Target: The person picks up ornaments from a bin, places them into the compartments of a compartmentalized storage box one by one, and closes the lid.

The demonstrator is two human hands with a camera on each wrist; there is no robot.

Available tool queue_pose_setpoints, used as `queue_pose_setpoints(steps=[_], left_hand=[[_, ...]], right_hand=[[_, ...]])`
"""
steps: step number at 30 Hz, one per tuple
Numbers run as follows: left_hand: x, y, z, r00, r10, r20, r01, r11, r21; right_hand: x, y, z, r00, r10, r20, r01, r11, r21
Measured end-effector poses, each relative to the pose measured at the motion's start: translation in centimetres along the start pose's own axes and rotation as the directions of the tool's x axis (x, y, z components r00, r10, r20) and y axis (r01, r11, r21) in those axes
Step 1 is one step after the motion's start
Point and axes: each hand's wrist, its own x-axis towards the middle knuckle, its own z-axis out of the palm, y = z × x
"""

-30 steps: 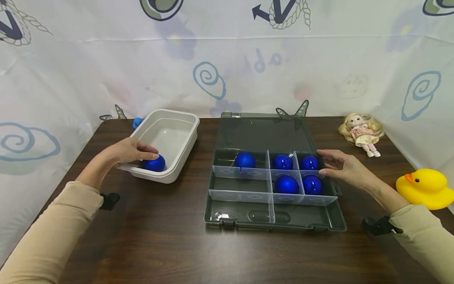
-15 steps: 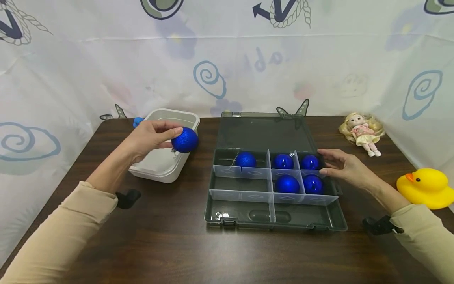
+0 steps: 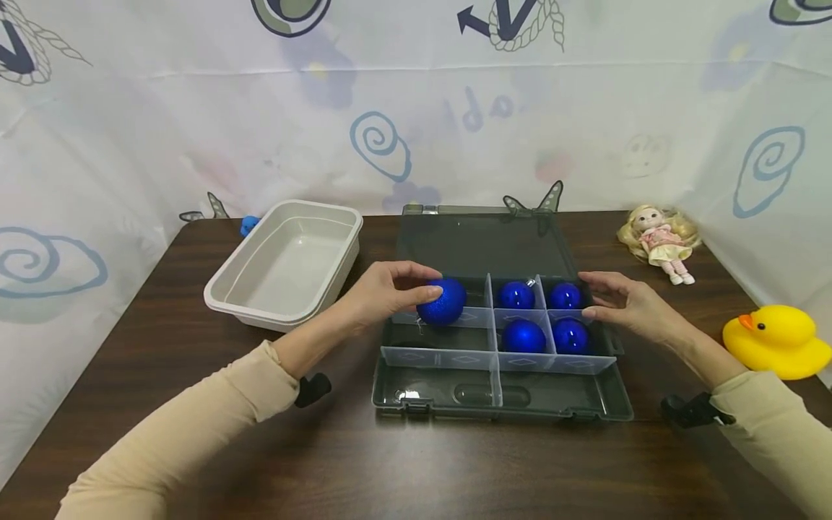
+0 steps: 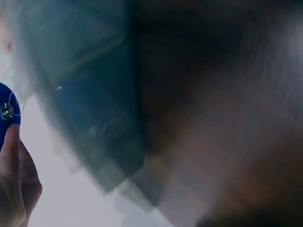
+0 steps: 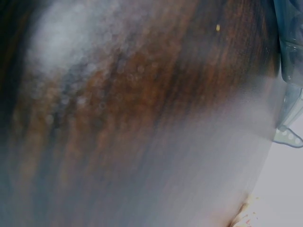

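Observation:
In the head view my left hand (image 3: pixel 380 292) pinches a glittery blue Christmas bauble (image 3: pixel 443 302) between thumb and fingers. It hangs over the left part of a grey see-through compartment box (image 3: pixel 435 413), whose lid lies open at the back. The left wrist view shows the bauble's metal cap and string (image 4: pixel 7 111). Behind the held bauble, the back-left compartment is mostly hidden. Two shiny baubles, one of them the back-middle bauble (image 3: pixel 516 295), sit in the back row. A matte bauble (image 3: pixel 523 336) and a shiny bauble (image 3: pixel 570 336) lie before them. My right hand (image 3: pixel 627 307) holds the box's right edge.
A white plastic tub (image 3: pixel 217 297) stands left of the box, with a small blue object (image 3: pixel 249 225) behind it. To the right are a blond doll (image 3: pixel 661 238) and a yellow rubber duck (image 3: pixel 776 343). A printed curtain (image 3: pixel 455 144) borders the dark wooden table (image 3: pixel 325 462).
My left hand has lifted the glittery bauble out of the white tub and carried it right, over the compartment box. My right hand has stayed at the box's edge.

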Motion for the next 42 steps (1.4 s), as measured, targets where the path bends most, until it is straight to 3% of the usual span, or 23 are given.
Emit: queue_pose_setpoints(steps=[5, 13, 20, 27, 31, 33, 35, 38, 42], left_hand=[[-0.2, -1.3, 1.0, 0.998, 0.058, -0.001, -0.058, 0.992, 0.108], [-0.8, -2.5, 1.5, 0.987, 0.146, -0.062, -0.126, 0.96, 0.25], [-0.9, -3.1, 2.1, 0.961, 0.272, -0.058, -0.242, 0.92, 0.307], [-0.8, -2.8, 1.5, 0.959, 0.28, -0.038, -0.255, 0.915, 0.313], [0.3, -2.0, 0.0, 0.967, 0.227, -0.115, -0.192, 0.947, 0.256], [1.2, -1.5, -0.9, 0.974, 0.157, -0.166, -0.134, 0.981, 0.137], [2.4, -1.3, -1.8, 0.975, 0.066, -0.213, -0.073, 0.997, -0.026], [3.9, -1.2, -2.8, 0.964, -0.056, -0.261, -0.006, 0.973, -0.232], [5.9, -1.4, -3.5, 0.937, -0.15, -0.316, 0.045, 0.947, -0.318]], right_hand=[[0.1, -0.2, -0.1, 1.0, 0.009, 0.005, -0.009, 1.0, -0.007], [0.0, 0.0, 0.0, 1.0, 0.026, 0.004, -0.026, 1.0, -0.015], [-0.1, -0.1, 0.1, 1.0, 0.018, 0.006, -0.018, 1.0, -0.001], [0.0, -0.1, 0.0, 1.0, 0.023, 0.006, -0.023, 0.999, -0.022], [0.0, -0.2, -0.3, 1.0, 0.007, 0.004, -0.007, 1.0, -0.017], [0.0, -0.1, -0.4, 1.0, -0.015, 0.002, 0.015, 1.0, -0.003], [0.1, 0.0, -0.5, 0.999, -0.037, 0.003, 0.037, 0.999, 0.005], [0.3, 0.3, -0.7, 0.999, -0.053, 0.003, 0.053, 0.999, 0.007], [1.3, 0.5, -1.4, 0.999, -0.027, -0.042, 0.028, 1.0, 0.014]])
